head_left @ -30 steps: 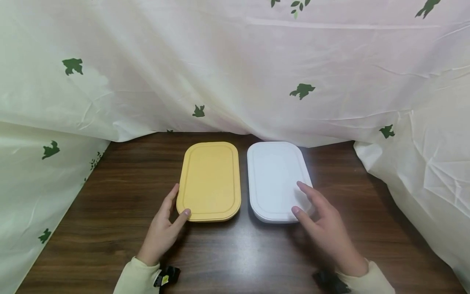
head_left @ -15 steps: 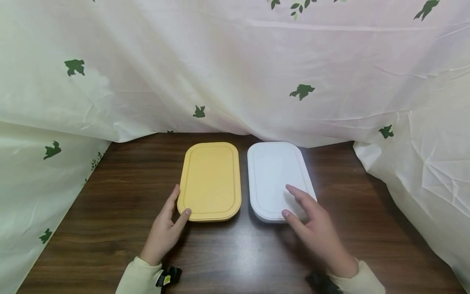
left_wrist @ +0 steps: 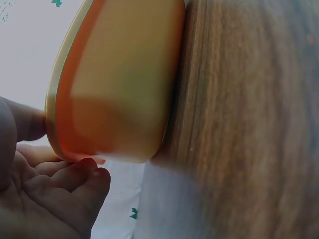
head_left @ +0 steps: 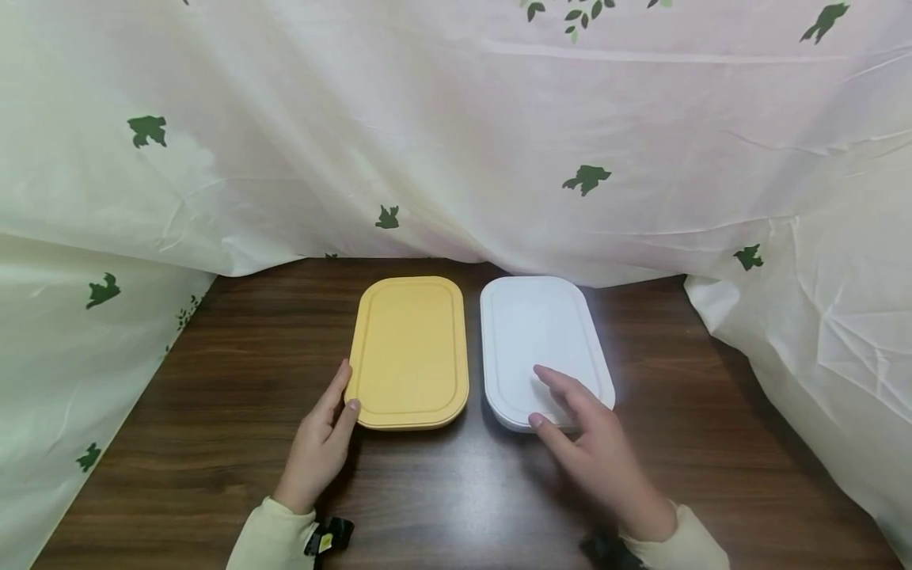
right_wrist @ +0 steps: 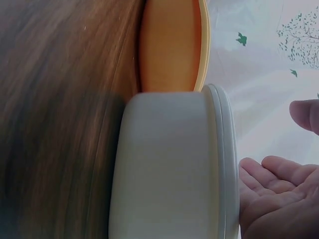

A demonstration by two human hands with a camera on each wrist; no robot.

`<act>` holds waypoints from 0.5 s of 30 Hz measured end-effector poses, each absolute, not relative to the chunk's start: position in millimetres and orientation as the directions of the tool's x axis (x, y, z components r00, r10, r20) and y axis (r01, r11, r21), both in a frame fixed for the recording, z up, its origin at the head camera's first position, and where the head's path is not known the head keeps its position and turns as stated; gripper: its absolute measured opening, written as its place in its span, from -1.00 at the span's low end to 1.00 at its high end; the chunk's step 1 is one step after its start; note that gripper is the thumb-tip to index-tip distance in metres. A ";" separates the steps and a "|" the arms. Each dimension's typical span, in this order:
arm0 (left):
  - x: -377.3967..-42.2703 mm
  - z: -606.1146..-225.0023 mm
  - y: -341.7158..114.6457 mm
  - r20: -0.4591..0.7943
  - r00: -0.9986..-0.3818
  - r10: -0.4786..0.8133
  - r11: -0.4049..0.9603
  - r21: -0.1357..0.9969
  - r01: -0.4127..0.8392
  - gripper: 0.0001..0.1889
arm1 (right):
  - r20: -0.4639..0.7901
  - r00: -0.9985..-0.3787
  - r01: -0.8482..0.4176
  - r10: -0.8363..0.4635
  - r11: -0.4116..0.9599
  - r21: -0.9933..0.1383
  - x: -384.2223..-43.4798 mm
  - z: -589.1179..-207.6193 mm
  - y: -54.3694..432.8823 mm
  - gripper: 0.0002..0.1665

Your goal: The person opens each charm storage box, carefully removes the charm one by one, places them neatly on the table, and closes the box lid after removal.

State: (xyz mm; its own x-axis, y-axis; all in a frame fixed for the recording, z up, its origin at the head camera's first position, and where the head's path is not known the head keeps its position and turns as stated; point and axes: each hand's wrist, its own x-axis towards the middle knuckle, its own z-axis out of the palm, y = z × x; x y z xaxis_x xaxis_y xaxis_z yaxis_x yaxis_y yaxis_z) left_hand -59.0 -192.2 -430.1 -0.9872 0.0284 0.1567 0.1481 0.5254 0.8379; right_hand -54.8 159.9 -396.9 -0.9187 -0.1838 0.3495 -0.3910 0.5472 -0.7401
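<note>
Both lidded: yellow box (head_left: 408, 352) and white box (head_left: 541, 348), contents hidden

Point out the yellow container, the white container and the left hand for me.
yellow container (head_left: 409, 348), head view, middle of its lid.
white container (head_left: 530, 328), head view, bare part of its lid beyond the fingers.
left hand (head_left: 317, 447), head view, back of the hand at the yellow container's near corner.
</note>
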 end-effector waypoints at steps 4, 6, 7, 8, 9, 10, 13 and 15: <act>-58.8 -428.8 -193.5 0.139 -0.990 0.011 0.534 0.837 0.124 -0.45 | 0.352 -0.916 -0.397 -0.191 0.542 -0.741 -53.8 -396.1 153.2 -0.33; -58.8 -428.3 -193.6 0.128 -0.992 0.009 0.533 0.838 0.113 -0.46 | 0.364 -0.910 -0.411 -0.197 0.538 -0.736 -53.3 -396.4 150.2 -0.33; -58.7 -428.3 -193.7 0.122 -0.992 0.010 0.532 0.840 0.109 -0.46 | 0.373 -0.906 -0.420 -0.201 0.536 -0.732 -53.1 -396.7 148.7 -0.33; -58.6 -428.4 -193.8 0.119 -0.993 0.011 0.531 0.841 0.107 -0.46 | 0.381 -0.901 -0.430 -0.206 0.530 -0.731 -52.9 -397.1 147.1 -0.33; -58.6 -428.7 -193.9 0.117 -0.993 0.012 0.531 0.841 0.105 -0.46 | 0.394 -0.894 -0.444 -0.212 0.523 -0.727 -52.9 -397.5 145.6 -0.33; -58.6 -429.1 -194.0 0.112 -0.994 0.012 0.531 0.841 0.102 -0.46 | 0.408 -0.887 -0.459 -0.218 0.518 -0.722 -52.7 -397.9 143.9 -0.33; -58.6 -430.3 -194.2 0.101 -0.995 0.009 0.537 0.839 0.090 -0.46 | 0.438 -0.869 -0.492 -0.230 0.498 -0.714 -51.8 -399.0 138.3 -0.32; -58.4 -430.8 -194.2 0.098 -0.995 0.005 0.542 0.836 0.085 -0.46 | 0.449 -0.862 -0.505 -0.236 0.484 -0.715 -51.2 -399.5 134.4 -0.31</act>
State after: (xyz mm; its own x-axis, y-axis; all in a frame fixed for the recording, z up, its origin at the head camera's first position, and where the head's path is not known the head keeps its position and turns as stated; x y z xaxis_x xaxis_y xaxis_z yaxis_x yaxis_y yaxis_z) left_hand -58.4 -194.2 -430.8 -0.9952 0.0048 0.0976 0.0846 0.5420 0.8361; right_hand -51.2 134.4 -399.5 -0.8617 -0.2365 0.4488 -0.5050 0.4840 -0.7146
